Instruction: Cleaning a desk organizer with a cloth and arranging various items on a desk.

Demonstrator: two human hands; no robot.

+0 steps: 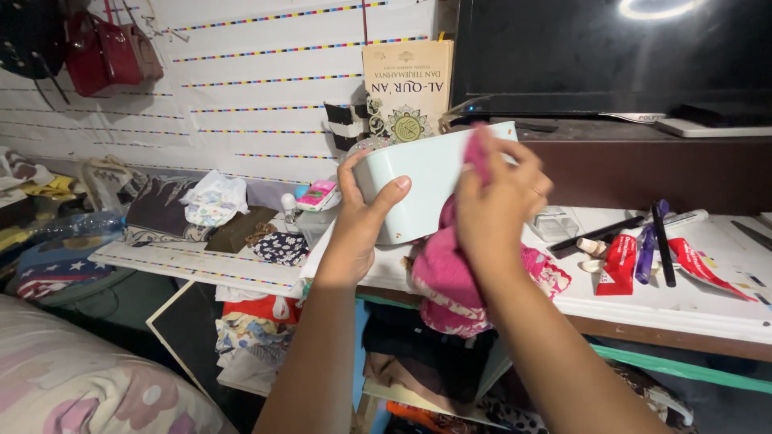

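Cluttered white shelf [659,301] mid-frame — left hand [358,229] grips pale blue plastic tub [418,181] at centre, right hand [498,197] clenches pink cloth [450,277] against its rim; wiping looks underway, not finished.

Dark screen [611,56] above; red tubes [619,265] (tabletop) right.

pink cloth [450,277] partly hidden by right hand [498,201], possibly blurred
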